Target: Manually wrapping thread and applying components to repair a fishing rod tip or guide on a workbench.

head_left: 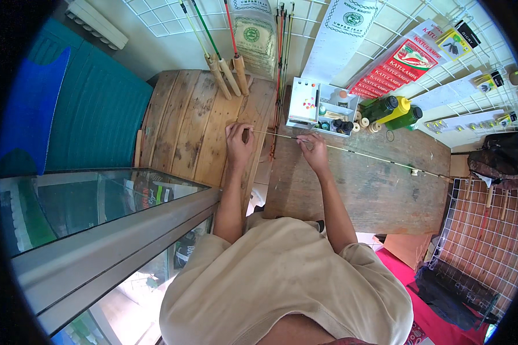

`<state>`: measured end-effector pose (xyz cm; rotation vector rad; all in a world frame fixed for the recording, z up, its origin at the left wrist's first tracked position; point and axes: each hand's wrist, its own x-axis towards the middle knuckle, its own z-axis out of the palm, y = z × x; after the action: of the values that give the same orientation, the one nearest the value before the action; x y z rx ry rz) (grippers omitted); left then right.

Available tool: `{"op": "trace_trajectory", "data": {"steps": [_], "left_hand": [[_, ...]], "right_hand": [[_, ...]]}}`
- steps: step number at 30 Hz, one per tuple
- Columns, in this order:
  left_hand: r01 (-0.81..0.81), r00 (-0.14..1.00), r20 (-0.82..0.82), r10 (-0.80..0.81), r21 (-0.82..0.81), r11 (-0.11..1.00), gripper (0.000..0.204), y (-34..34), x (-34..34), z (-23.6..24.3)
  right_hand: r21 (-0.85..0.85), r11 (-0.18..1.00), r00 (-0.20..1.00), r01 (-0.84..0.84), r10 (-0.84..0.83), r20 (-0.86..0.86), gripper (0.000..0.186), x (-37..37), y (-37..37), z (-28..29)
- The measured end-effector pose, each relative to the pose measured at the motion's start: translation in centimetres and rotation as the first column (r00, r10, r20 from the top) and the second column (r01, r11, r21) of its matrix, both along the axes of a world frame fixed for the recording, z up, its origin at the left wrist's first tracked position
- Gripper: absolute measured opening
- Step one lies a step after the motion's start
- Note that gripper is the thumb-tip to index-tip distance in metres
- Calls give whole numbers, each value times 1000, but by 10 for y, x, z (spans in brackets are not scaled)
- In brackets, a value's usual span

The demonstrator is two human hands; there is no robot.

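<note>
A thin pale fishing rod (368,154) with dark bands runs sideways across the wooden table (351,190). Its handle end reaches the table's far right side. My left hand (239,142) is closed, thumb and forefinger pinched at the rod's thin tip, above the gap side of the plank bench (184,132). About a forearm's width to the right, my right hand (313,152) pinches the rod near a dark band. Both arms stretch forward. Whether the fingers also hold thread or a small fitting is too small to tell.
Behind the rod stands a white box (303,100) with small bottles, beside wooden spools (362,122) and green-and-yellow bottles (406,115). Three cork-handled rods (227,75) lean at the back left. A glass display case (115,213) borders my left; a white wire grid (483,236) stands right.
</note>
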<state>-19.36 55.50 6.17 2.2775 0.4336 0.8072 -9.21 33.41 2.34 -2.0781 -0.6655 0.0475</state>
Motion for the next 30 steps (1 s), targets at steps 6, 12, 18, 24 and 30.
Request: {"op": "trace_trajectory", "data": {"steps": [6, 12, 18, 24, 30], "left_hand": [[-9, 1000, 14, 9, 10, 1000, 16, -4, 0, 3], [-8, 999, 45, 7, 13, 1000, 15, -4, 0, 5], [-27, 998, 49, 26, 15, 1000, 15, 0, 0, 7], [-29, 998, 47, 28, 27, 999, 15, 1, 3, 6], [-9, 998, 55, 8, 19, 1000, 13, 4, 3, 8]], "right_hand": [[-62, 997, 999, -45, 45, 6, 22, -2, 5, 9], [-120, 992, 985, 36, -15, 174, 25, -15, 24, 38], [-64, 994, 951, 91, -68, 300, 22, -20, 48, 60], [6, 994, 935, -110, 101, 340, 21, -13, 82, 66], [42, 976, 969, -214, 207, 136, 23, -14, 101, 62]]}}
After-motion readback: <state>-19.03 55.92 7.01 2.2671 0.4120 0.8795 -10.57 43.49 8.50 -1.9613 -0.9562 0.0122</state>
